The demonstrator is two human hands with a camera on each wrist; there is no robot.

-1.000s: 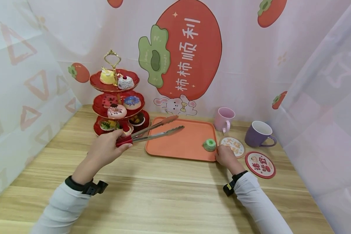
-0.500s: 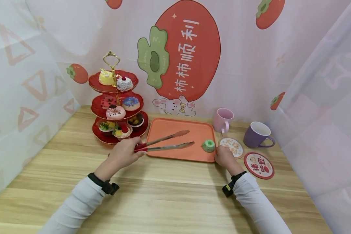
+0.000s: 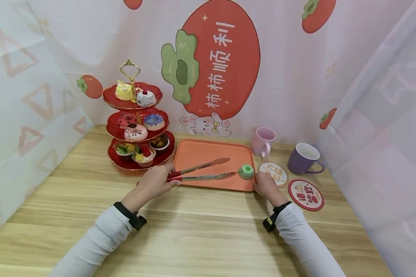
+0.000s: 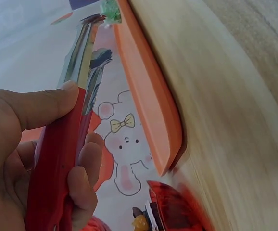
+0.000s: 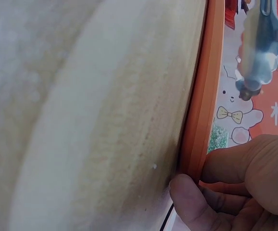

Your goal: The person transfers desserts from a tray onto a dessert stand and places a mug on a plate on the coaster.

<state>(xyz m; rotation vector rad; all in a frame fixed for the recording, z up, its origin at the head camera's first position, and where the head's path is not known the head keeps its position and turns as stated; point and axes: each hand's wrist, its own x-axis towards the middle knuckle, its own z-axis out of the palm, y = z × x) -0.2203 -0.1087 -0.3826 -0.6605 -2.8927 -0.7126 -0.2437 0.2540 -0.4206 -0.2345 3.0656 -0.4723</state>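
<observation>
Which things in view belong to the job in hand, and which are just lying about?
In the job, it seems:
tongs, in the left grip
orange tray, its edge in the right grip
green cake on the tray

Apparently lying about:
pink mug
purple mug
white coaster
red-rimmed coaster
tiered cake stand (untouched; role unclear)

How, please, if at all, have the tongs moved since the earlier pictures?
Yes: judged against the cake stand in the head view, the tongs have moved right, away from it and toward the green cake.

Stand point(image 3: 112, 124) left of tray point(image 3: 198, 152), mugs point(image 3: 299, 161) right; cake point(image 3: 246, 172) on tray.
</observation>
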